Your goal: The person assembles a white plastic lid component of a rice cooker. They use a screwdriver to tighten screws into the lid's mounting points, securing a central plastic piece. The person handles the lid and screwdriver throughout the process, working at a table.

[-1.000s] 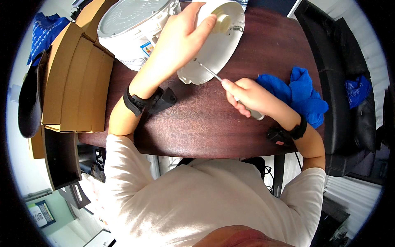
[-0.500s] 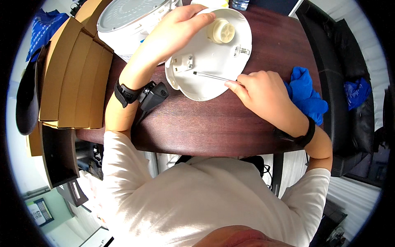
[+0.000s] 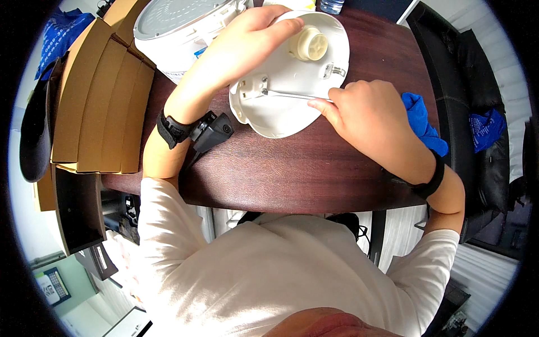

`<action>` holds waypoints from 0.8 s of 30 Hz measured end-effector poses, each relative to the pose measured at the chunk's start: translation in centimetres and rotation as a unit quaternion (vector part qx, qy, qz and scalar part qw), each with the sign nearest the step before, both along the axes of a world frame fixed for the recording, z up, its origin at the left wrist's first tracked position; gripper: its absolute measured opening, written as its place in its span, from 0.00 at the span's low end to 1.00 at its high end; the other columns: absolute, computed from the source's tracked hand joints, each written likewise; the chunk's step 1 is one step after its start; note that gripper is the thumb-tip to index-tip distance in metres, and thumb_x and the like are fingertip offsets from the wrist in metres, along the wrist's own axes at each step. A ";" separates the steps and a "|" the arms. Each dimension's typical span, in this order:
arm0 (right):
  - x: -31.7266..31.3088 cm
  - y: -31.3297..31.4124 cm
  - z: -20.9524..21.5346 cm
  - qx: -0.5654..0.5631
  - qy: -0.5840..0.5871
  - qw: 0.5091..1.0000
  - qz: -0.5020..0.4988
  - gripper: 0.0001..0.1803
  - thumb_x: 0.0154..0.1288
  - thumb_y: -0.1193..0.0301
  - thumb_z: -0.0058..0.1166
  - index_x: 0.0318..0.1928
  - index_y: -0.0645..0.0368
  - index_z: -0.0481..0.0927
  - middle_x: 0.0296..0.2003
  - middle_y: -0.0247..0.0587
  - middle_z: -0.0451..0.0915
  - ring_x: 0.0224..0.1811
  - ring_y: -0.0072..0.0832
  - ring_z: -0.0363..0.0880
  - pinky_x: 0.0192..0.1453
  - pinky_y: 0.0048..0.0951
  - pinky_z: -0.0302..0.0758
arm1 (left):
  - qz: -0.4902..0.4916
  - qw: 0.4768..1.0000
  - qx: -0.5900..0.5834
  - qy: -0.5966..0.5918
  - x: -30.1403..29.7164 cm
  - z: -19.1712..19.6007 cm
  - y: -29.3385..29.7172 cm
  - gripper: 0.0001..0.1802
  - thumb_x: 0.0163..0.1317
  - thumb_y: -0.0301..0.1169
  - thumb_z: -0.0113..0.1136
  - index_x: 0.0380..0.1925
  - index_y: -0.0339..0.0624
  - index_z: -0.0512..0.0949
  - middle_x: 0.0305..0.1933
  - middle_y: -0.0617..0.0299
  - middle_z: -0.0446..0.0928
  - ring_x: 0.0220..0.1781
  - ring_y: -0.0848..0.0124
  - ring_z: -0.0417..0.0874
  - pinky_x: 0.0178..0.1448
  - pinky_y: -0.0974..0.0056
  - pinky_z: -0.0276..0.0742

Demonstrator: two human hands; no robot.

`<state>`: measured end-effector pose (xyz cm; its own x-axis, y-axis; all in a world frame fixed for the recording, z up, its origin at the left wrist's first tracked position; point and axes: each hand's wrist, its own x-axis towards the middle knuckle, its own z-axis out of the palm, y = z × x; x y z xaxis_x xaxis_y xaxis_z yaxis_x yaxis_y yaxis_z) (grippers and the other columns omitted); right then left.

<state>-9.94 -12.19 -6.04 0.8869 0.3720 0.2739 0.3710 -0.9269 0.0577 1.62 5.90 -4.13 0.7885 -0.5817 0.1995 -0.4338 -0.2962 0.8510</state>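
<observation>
A white rounded plastic cover (image 3: 292, 115) is tilted over the dark wood table, its inner side showing. A cream round cap (image 3: 312, 45) sticks up inside it, and a small metal clip (image 3: 334, 71) sits near its right edge. My left hand (image 3: 261, 36) grips the cover's upper left rim, thumb on the inside, other fingers partly hidden behind. My right hand (image 3: 368, 112) is closed around a screwdriver (image 3: 295, 96), whose handle is hidden in the fist. The screwdriver's tip is at the screws of a small bracket (image 3: 255, 88) on the cover's left side.
A white appliance (image 3: 185, 33) with a grey round top stands behind my left arm. Cardboard boxes (image 3: 104, 101) line the table's left side. A blue cloth (image 3: 422, 123) lies beyond my right hand, and a black sofa (image 3: 469, 112) is at the right. A water bottle (image 3: 332, 5) stands at the back.
The screwdriver's tip has come up from the bare inner surface to the bracket's screws. The cover and both hands have shifted slightly to the right.
</observation>
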 end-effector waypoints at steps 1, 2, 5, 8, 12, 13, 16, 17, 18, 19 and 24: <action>0.0 0.2 0.5 -0.015 -0.010 1.000 0.001 0.24 0.64 0.54 0.54 0.17 0.58 0.81 0.14 0.46 0.76 0.16 0.41 0.78 0.23 0.37 0.75 | 0.002 1.000 -0.001 -0.005 -0.1 0.0 0.1 0.23 0.68 0.43 0.51 0.53 0.36 0.76 0.45 0.57 0.80 0.49 0.73 0.78 0.54 0.70 0.71; 0.0 0.4 1.2 -0.023 -0.010 1.000 0.006 0.23 0.63 0.54 0.55 0.19 0.59 0.81 0.14 0.46 0.76 0.17 0.42 0.78 0.23 0.37 0.74 | 0.004 1.000 -0.001 -0.010 -0.1 -0.1 0.1 0.23 0.68 0.43 0.51 0.53 0.36 0.76 0.45 0.57 0.80 0.49 0.73 0.78 0.54 0.70 0.71; 0.1 0.7 3.0 -0.037 -0.035 0.998 0.039 0.21 0.61 0.54 0.58 0.21 0.59 0.82 0.14 0.46 0.75 0.17 0.43 0.76 0.25 0.38 0.72 | -0.003 1.000 -0.001 -0.025 -0.2 -0.1 0.2 0.23 0.68 0.43 0.51 0.53 0.36 0.76 0.45 0.57 0.80 0.49 0.72 0.78 0.54 0.70 0.70; 0.9 0.5 4.0 -0.031 -0.113 0.987 0.110 0.21 0.59 0.55 0.58 0.19 0.60 0.81 0.14 0.46 0.75 0.18 0.42 0.76 0.26 0.38 0.72 | 0.001 0.999 -0.001 -0.033 -0.2 -0.1 0.2 0.23 0.68 0.43 0.50 0.53 0.36 0.76 0.45 0.57 0.80 0.49 0.72 0.78 0.54 0.69 0.70; 1.3 0.6 4.3 -0.029 -0.124 0.984 0.123 0.22 0.60 0.56 0.58 0.18 0.60 0.81 0.14 0.48 0.74 0.18 0.43 0.76 0.26 0.39 0.71 | -0.010 1.000 0.004 -0.016 0.2 0.0 0.3 0.22 0.68 0.43 0.50 0.52 0.36 0.76 0.46 0.57 0.80 0.49 0.72 0.78 0.54 0.69 0.70; 1.4 0.5 4.2 -0.026 -0.118 0.985 0.121 0.22 0.60 0.56 0.58 0.18 0.61 0.81 0.14 0.48 0.74 0.18 0.43 0.76 0.26 0.39 0.71 | -0.006 1.000 0.000 -0.015 0.1 0.0 0.3 0.22 0.68 0.43 0.50 0.52 0.36 0.76 0.45 0.57 0.81 0.48 0.72 0.78 0.54 0.69 0.70; 1.8 0.3 3.4 -0.009 -0.082 0.991 0.104 0.23 0.61 0.56 0.57 0.17 0.61 0.80 0.14 0.49 0.73 0.18 0.43 0.76 0.26 0.39 0.71 | 0.005 1.000 -0.006 -0.010 -0.1 -0.1 0.2 0.22 0.68 0.43 0.50 0.52 0.37 0.77 0.44 0.57 0.81 0.48 0.72 0.78 0.53 0.69 0.71; 1.8 0.1 3.1 -0.002 -0.059 0.994 0.093 0.23 0.61 0.56 0.57 0.17 0.62 0.80 0.14 0.49 0.73 0.18 0.43 0.76 0.26 0.40 0.70 | 0.008 1.000 -0.004 -0.008 -0.3 -0.1 0.2 0.22 0.68 0.43 0.50 0.52 0.37 0.77 0.44 0.58 0.81 0.47 0.72 0.78 0.53 0.69 0.71; 1.7 0.2 2.7 0.007 -0.031 0.996 0.081 0.23 0.61 0.57 0.57 0.17 0.62 0.80 0.14 0.50 0.73 0.18 0.44 0.76 0.25 0.40 0.70 | 0.011 1.000 -0.003 -0.006 -0.4 -0.1 0.1 0.22 0.68 0.43 0.51 0.52 0.37 0.77 0.44 0.58 0.81 0.47 0.73 0.78 0.53 0.69 0.71; 1.6 0.2 2.6 0.017 0.015 0.998 0.058 0.24 0.62 0.57 0.56 0.17 0.62 0.80 0.13 0.51 0.73 0.18 0.44 0.76 0.25 0.40 0.70 | 0.016 1.000 -0.003 -0.011 -0.6 0.0 0.1 0.22 0.68 0.43 0.51 0.52 0.38 0.77 0.43 0.58 0.81 0.47 0.73 0.78 0.52 0.69 0.72; 0.8 0.2 0.7 0.130 0.202 0.970 -0.040 0.24 0.65 0.56 0.53 0.22 0.65 0.80 0.18 0.54 0.76 0.22 0.51 0.78 0.29 0.47 0.74 | 0.031 0.999 0.000 -0.020 -1.5 0.2 -0.2 0.21 0.68 0.43 0.52 0.52 0.38 0.77 0.43 0.58 0.81 0.45 0.73 0.79 0.51 0.69 0.73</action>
<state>-9.18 -12.04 -5.33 0.9644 0.2632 -0.0273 0.2413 -0.9172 -0.3170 0.08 5.72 -3.92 0.8146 -0.5317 0.2317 -0.4479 -0.3229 0.8338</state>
